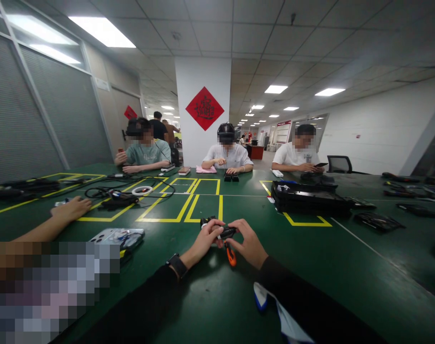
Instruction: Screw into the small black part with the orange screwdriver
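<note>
My left hand (207, 239) has its fingers closed around a small dark elongated object (227, 232), just above the green table. My right hand (250, 242) meets it from the other side, thumb and fingertips pinching the same object's right end. What the object is, I cannot make out. Right below the hands lies a tool with an orange handle (231, 257); its upper part is hidden under my fingers. Another black part (204, 221) shows just beyond my left hand, partly covered by it.
A co-worker's hand (73, 209) rests at the left, near a silver case (119, 237) and black cables (113, 195). A long black tray-like thing (310, 197) stands right. Yellow tape (220, 209) marks the green table (188, 296). Three people sit opposite. A blue-white strip (260, 297) hangs below my right sleeve.
</note>
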Tool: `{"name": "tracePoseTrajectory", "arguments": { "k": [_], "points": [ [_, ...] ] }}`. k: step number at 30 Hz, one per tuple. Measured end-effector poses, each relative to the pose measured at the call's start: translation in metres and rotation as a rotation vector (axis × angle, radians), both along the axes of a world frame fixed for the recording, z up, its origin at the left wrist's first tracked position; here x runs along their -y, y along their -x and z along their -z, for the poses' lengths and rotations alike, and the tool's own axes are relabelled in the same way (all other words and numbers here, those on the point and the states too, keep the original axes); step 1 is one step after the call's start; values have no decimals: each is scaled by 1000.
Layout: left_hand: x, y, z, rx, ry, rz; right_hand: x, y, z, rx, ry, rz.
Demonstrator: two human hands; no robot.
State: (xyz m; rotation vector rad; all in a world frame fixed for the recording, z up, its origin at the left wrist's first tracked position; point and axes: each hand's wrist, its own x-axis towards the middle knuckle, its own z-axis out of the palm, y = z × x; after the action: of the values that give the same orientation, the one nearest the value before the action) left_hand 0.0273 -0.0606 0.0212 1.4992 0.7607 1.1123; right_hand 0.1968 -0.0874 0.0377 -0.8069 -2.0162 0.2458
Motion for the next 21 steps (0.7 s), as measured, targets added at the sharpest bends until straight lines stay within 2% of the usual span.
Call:
{"name": "tracePoseTrajectory", "arguments": {
  "k": [5, 7, 9, 11, 13, 15, 17, 19, 21],
  "points": [
    [2, -1, -2, -90, -185, -138, -7, -4, -7, 85, -6, -17],
    [4, -1, -4, -154, -292, -212, -17, -18, -11, 108, 20, 30],
    [6, -1, -5, -249, -395, -262, -30, -49, -12, 122, 71, 127],
    [10, -1, -7, -367, -495, -284, -43, -95, -7, 118, 141, 276],
    [13, -2, -9, -493, -588, -261, -52, -155, 5, 93, 180, 489],
    [16, -3, -10, -621, -669, -199, -54, -219, 21, 80, 214, 726],
    [18, -5, -9, -735, -725, -129, -51, -281, 36, 76, 267, 903],
    [17, -6, -7, -823, -746, -70, -46, -331, 49, 81, 254, 1006],
    [15, -6, -5, -878, -739, -29, -42, -368, 58, 131, 271, 1043]
  ]
}}
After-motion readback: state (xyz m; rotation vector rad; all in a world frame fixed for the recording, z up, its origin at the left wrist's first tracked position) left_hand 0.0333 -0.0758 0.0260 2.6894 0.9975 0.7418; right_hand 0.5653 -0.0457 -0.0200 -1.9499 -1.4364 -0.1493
